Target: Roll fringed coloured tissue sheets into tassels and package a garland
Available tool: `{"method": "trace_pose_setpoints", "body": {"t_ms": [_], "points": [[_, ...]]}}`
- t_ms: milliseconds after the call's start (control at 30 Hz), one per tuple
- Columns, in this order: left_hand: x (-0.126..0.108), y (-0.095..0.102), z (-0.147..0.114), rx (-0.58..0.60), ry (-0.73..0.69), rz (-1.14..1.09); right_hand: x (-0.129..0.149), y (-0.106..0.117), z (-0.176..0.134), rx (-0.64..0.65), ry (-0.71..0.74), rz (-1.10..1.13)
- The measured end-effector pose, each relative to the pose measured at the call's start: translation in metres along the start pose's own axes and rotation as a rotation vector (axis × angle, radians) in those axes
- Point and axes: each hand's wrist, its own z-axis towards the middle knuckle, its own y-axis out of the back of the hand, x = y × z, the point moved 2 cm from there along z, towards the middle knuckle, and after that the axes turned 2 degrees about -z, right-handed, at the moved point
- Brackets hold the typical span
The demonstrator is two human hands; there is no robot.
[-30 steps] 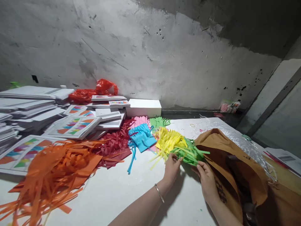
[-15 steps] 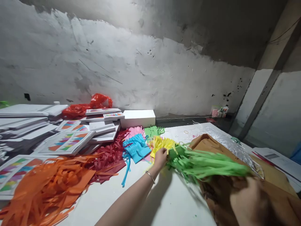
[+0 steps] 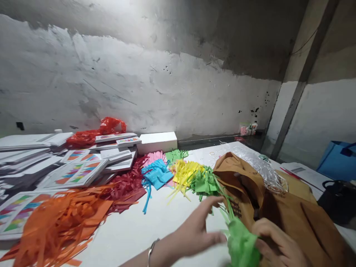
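My right hand (image 3: 278, 243) grips a bunch of light green fringed paper (image 3: 241, 241) at the front right, its strips trailing up and back. Just left of it, my left hand (image 3: 198, 228) is open, thumb and fingers apart, with a bracelet on the wrist. Beyond the left hand lies a darker green fringed paper tassel (image 3: 205, 183). Beside that are yellow fringed paper (image 3: 185, 173) and blue fringed paper (image 3: 157, 173). A brown fabric bag (image 3: 278, 207) lies behind and to the right of my right hand.
Orange fringed paper (image 3: 66, 218) and dark red fringed paper (image 3: 126, 189) lie at left, beside stacked printed cards (image 3: 80, 172). A white box (image 3: 158, 142) stands by the wall. Clear plastic strands (image 3: 254, 163) lie behind the brown bag; a blue bag (image 3: 338, 159) is far right.
My left hand has come off the green fringe, opened and moved nearer. My right hand has drawn the light green bunch toward me. The view has turned to the right.
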Motion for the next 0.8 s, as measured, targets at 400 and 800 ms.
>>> {"method": "trace_pose_setpoints", "body": {"t_ms": [400, 800], "points": [[-0.06, 0.001, -0.117, -0.229, -0.103, 0.462, 0.075, -0.096, -0.038, -0.117, 0.194, -0.272], [-0.068, 0.051, -0.191, -0.198, 0.098, -0.388, 0.122, -0.069, -0.058, -0.028, 0.727, -0.282]]}}
